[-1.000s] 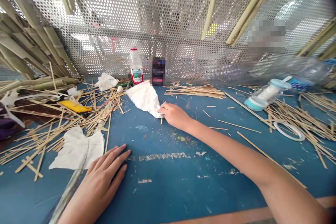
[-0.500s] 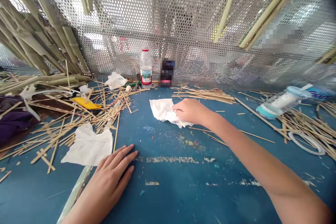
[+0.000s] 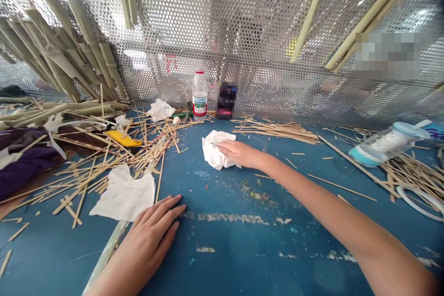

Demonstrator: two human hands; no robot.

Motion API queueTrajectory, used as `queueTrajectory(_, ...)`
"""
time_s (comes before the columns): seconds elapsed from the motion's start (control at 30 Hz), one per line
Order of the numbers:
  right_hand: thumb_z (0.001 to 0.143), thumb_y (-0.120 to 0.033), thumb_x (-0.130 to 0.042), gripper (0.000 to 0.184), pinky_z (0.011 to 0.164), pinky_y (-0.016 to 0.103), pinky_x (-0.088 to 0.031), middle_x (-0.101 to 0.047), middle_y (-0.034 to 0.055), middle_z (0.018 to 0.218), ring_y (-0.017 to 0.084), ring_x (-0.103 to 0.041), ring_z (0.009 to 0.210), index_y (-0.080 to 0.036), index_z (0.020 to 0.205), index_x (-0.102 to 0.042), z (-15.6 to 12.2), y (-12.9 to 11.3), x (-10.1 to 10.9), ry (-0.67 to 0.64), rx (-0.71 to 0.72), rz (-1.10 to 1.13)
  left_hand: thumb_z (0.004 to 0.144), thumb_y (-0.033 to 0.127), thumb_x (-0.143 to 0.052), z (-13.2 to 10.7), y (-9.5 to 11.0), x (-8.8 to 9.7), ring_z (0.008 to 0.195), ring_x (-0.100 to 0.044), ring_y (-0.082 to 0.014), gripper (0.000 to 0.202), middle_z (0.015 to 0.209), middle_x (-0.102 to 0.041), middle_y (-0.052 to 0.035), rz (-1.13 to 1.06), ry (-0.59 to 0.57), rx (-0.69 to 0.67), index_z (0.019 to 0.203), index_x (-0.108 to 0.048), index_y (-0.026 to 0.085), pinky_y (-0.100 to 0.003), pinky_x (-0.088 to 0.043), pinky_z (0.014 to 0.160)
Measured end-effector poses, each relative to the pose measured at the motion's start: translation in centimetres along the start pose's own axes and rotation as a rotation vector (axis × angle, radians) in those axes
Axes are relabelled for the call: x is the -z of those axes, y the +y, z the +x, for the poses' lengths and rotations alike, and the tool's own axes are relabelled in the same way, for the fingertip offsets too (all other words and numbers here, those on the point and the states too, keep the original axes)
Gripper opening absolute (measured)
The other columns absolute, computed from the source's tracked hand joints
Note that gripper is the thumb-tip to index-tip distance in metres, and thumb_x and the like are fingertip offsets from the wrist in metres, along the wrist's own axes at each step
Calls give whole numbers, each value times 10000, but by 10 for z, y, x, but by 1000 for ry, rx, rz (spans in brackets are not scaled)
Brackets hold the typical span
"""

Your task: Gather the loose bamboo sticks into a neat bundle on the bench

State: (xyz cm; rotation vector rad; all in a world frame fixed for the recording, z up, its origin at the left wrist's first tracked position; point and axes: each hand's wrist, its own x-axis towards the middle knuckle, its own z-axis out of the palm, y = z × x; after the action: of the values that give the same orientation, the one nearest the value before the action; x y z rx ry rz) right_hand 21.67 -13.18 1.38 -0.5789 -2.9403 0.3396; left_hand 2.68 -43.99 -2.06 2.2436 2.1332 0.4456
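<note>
My right hand (image 3: 242, 153) grips a crumpled white tissue (image 3: 215, 149) against the blue tabletop (image 3: 236, 259), with its fingertips partly sunk in the folds. Lying flat on the table, my left hand (image 3: 155, 229) has its fingers stretched out and holds nothing. Just beyond the left hand, and reaching under or up to its edge, a second white tissue (image 3: 126, 194) is spread out. A pale strip (image 3: 106, 254) runs beneath my left wrist.
Loose bamboo strips (image 3: 274, 128) lie at the back, with more strewn on both sides. A red-capped bottle (image 3: 200, 99) stands by the perforated metal wall (image 3: 194, 18). At right are a plastic jar (image 3: 378, 148) and a white ring (image 3: 421, 203); bamboo poles (image 3: 79, 55) lean at left.
The tissue under my right hand has bunched up, and that hand has moved slightly left. My left hand stays flat. The whole view has shifted a little.
</note>
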Motion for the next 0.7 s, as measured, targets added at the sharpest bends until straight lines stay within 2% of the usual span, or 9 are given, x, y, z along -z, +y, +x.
queueTrajectory(0.07,1016,-507,-360,555,1128,421,-355,-465,122,1509,274,-425,1397,-191,1456,-482,-16,-2,-7,-31,12,76,992,352,-419,0,-2,-2,1360,-476,-208,430,1503,-476,38,5,5,-11,1416,-482,381,-382,-481,1074)
queueTrajectory(0.13,989,-533,-427,608,1169,442,-296,-403,140,1545,287,-353,1442,-170,1475,-461,-23,-7,-16,-35,37,88,994,351,-411,0,-4,-4,1354,-483,-203,424,1501,-478,47,8,18,-22,1410,-484,387,-381,-488,1066)
queueTrajectory(0.2,1003,-434,-454,504,1173,429,-291,-449,134,1517,268,-378,1429,-164,1422,-527,-23,-12,-22,-15,81,113,996,355,-403,0,-3,-5,1354,-483,-202,418,1499,-479,51,11,30,-27,1405,-485,385,-392,-492,1061)
queueTrajectory(0.3,1001,-243,-451,332,1070,391,-410,-620,109,1357,242,-557,1271,-175,1259,-647,-22,-16,-13,25,87,148,999,360,-401,0,-1,-3,1358,-480,-205,407,1500,-476,55,24,44,-31,1396,-490,377,-412,-501,1053)
queueTrajectory(0.37,993,-204,-448,293,934,352,-479,-696,101,1223,232,-650,1102,-178,1179,-673,-31,-9,7,80,-3,126,999,364,-406,-1,1,0,1343,-499,-211,397,1484,-496,52,45,66,-47,1384,-504,368,-420,-521,1027)
queueTrajectory(0.43,1004,-224,-438,280,829,316,-484,-725,105,1123,224,-678,976,-175,1140,-678,-51,8,31,156,-175,41,995,372,-417,-1,3,1,1322,-523,-219,391,1460,-523,42,70,93,-71,1373,-518,353,-424,-542,997)
queueTrajectory(0.53,1003,-225,-434,303,799,338,-463,-719,187,1100,278,-672,974,-123,1139,-684,-89,42,53,213,-464,-125,987,391,-439,-2,3,-1,1321,-524,-232,391,1453,-532,29,94,115,-91,1363,-531,334,-438,-541,998)
queueTrajectory(0.63,991,-194,-445,312,805,352,-471,-714,224,1115,309,-681,995,-101,1143,-700,-109,60,44,192,-565,-141,984,401,-443,-3,1,-6,1341,-500,-243,402,1466,-519,15,89,130,-88,1368,-529,319,-456,-516,1028)
queueTrajectory(0.7,980,-161,-453,310,840,338,-480,-694,185,1206,290,-683,1028,-140,1163,-702,-101,56,26,164,-563,-126,984,401,-439,-4,1,-9,1343,-495,-247,404,1467,-518,8,76,147,-87,1368,-531,313,-460,-507,1035)
